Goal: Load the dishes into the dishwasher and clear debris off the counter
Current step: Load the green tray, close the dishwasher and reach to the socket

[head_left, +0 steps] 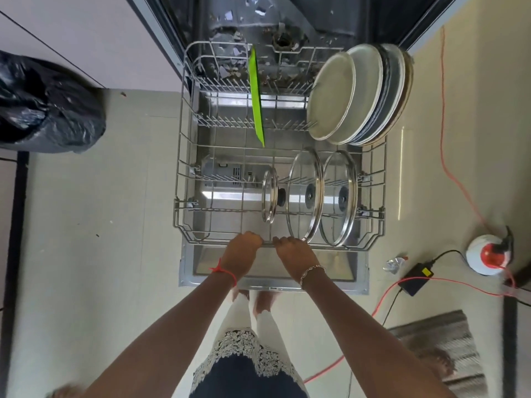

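Note:
The wire dishwasher rack [184,179] is pulled out over the open door [344,265]. Several plates [333,96] stand on edge at its far right. Three glass lids [304,196] stand upright in the near right rows. A green cutting board [256,96] stands on edge in the middle. My left hand [240,252] and my right hand [293,254] grip the rack's front rail side by side, fingers curled over the wire.
A black rubbish bag [48,107] sits on the floor at the left. Red and black cables [448,156], a power adapter [416,278] and a white and red cable reel [488,254] lie at the right. A grey mat [439,349] lies at the lower right.

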{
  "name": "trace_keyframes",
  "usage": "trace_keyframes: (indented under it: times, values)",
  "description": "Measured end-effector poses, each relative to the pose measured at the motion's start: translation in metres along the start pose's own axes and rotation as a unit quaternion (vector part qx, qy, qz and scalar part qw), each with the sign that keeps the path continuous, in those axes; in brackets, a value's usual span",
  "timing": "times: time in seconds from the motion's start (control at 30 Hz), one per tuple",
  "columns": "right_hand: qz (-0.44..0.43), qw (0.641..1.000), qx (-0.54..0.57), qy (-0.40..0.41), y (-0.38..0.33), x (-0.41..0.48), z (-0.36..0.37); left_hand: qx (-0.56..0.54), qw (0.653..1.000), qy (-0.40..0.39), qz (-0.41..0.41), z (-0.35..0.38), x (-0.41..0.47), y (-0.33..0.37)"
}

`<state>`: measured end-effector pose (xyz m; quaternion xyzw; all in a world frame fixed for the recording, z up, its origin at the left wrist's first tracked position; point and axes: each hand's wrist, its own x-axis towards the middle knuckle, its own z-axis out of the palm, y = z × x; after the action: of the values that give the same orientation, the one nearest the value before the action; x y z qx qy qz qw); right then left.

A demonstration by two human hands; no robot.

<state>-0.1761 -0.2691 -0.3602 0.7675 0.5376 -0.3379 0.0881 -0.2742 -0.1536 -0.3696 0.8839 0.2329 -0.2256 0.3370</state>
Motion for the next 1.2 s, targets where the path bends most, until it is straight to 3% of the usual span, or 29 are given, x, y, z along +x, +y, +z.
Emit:
trace_keyframes:
  times: [0.43, 0.83, 1.2]
  values:
    - [0.108, 0.993, 0.024, 0.05, 0.055, 0.101, -0.095, -0.015, 0.997, 0.081, -0.002, -0.085, 0.126, 0.003]
    - [0.137, 0.983, 0.024, 0.121, 0.119, 0.195, -0.182, 0.0, 0.991, 0.132, 0.018, -0.17, 0.253, 0.005]
    - [0.154, 0.979, 0.016, 0.136, 0.154, 0.246, -0.226, 0.029, 0.989, 0.137, 0.038, -0.214, 0.326, 0.0]
